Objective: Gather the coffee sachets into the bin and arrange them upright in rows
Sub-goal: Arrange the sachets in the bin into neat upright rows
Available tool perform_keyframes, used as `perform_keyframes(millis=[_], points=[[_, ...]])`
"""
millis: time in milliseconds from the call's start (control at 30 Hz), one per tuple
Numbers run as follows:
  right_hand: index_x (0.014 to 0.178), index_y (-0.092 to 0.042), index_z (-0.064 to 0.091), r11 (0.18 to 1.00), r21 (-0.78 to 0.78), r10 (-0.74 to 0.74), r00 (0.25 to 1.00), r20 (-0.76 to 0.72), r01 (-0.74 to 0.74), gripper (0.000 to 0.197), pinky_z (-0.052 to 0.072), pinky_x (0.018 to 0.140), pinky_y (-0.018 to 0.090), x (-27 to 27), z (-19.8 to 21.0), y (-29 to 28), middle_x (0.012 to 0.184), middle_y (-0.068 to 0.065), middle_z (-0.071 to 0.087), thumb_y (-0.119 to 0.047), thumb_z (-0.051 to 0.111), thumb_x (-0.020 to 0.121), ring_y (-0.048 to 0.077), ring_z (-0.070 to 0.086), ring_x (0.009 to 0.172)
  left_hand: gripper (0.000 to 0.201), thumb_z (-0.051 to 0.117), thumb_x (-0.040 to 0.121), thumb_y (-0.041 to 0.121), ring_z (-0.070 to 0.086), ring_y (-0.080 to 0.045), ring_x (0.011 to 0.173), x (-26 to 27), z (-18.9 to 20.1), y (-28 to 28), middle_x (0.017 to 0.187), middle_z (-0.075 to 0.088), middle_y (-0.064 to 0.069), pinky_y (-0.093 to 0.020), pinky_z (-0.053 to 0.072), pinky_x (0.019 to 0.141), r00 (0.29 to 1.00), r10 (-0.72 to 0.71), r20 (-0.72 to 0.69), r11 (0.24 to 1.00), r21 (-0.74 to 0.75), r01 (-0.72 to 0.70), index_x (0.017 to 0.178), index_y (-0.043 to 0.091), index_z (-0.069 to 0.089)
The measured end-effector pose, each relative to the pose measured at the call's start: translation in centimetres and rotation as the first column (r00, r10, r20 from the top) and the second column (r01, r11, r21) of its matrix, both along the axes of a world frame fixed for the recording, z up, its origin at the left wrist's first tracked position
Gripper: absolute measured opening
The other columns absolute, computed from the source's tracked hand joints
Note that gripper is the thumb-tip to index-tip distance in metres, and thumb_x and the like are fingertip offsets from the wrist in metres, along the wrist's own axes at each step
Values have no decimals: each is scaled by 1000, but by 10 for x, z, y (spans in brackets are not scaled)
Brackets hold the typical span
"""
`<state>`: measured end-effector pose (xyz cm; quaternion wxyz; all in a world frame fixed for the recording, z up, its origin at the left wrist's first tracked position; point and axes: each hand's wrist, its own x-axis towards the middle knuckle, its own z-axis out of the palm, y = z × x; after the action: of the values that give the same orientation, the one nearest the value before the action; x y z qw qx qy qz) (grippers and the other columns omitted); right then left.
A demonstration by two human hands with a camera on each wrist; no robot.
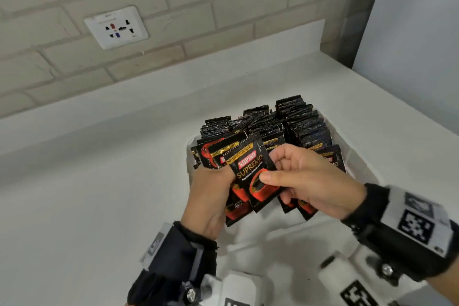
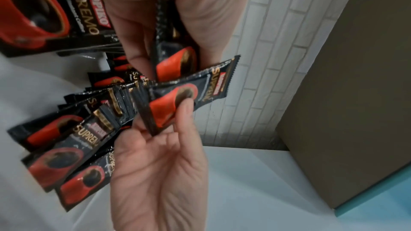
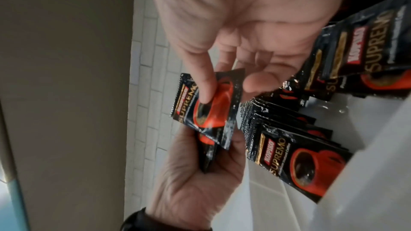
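Coffee sachets, black foil packets printed with a red cup and gold "SUPREMO" lettering, filled a translucent white plastic bin that sat on a plain white countertop, at about four o'clock in the head view. At ten o'clock, a white multi-socket wall outlet was set in a wall of pale painted brick. A low white backsplash ran along the foot of that wall.

Lower centre, the left hand curled its fingers round a fanned bundle of sachets, thumb against the front one, just above the bin's near left corner. Overlapping that bundle, a single front sachet was pinched by the right hand, thumb on the printed cup and the other fingers bent behind it. Both wrists wore black straps carrying white camera housings with square coded markers.

Beyond the hands, toward one o'clock, packed rows of upright sachets stood on edge in the bin, serrated tops upward. At the far right, a plain pale blue-grey wall panel met the counter's edge.
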<state>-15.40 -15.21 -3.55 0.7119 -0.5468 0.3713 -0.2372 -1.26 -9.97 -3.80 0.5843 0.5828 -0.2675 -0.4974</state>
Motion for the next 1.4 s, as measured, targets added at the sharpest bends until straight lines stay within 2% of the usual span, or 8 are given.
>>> perform_keyframes(millis=[167,333,467,633,867,1033,1233,1400], points=[[96,-11,55,1000,28,8,998,68,-10,12,45,45,19,4,-3,7,74,0,69,-4,56,86,12,68,69,23,61,74,42,70,-18,67,-7,6,0,78,74,-4,-29,53,59,994,-31,-104,999,19,33,66,26,74],[91,-7,55,998,57,-20,995,100,14,4,45,46,20,2,-2,1,73,2,71,-6,54,87,11,68,67,70,53,59,61,70,-24,90,-7,12,3,101,72,-11,-30,57,71,992,-69,-108,996,-66,62,108,13,65],[90,-9,57,992,92,-96,984,148,83,6,46,46,18,-1,4,-11,78,4,70,-9,55,85,12,65,68,38,67,67,34,68,-28,96,-7,14,0,101,72,-9,-41,53,86,998,-38,43,985,-167,44,101,16,67],[91,-18,55,967,-256,-17,993,-119,-14,9,51,59,23,-3,16,-21,95,7,66,-19,60,84,16,64,82,25,71,68,13,71,-20,85,2,18,-3,88,74,-1,-29,56,69,985,19,170,968,-248,24,92,19,67],[127,-31,40,722,-650,61,957,-284,-238,72,48,93,29,8,72,-38,120,-13,51,-33,75,64,7,57,107,28,74,67,13,70,-12,84,25,35,0,86,74,7,-25,56,70,926,65,371,954,-294,51,91,23,66],[104,-22,59,509,-770,61,908,-415,-386,34,48,80,19,35,101,-43,95,-11,64,-12,73,74,2,61,86,20,74,66,16,70,-9,78,38,51,7,79,73,11,-26,55,69,876,118,468,936,-347,59,83,25,67],[80,-30,50,548,-759,12,910,-414,-352,28,51,63,24,18,111,-70,80,-9,62,-11,70,78,5,59,65,13,71,73,9,69,-11,61,58,52,16,62,67,7,-20,53,57,927,263,268,921,-356,-158,72,17,61],[72,-31,53,519,-550,87,680,-728,-654,24,39,57,13,-21,82,-77,72,-11,59,-20,74,75,1,51,60,19,69,75,6,69,-12,62,65,37,28,64,67,6,-20,54,57,939,258,227,933,-311,-181,62,20,69]])
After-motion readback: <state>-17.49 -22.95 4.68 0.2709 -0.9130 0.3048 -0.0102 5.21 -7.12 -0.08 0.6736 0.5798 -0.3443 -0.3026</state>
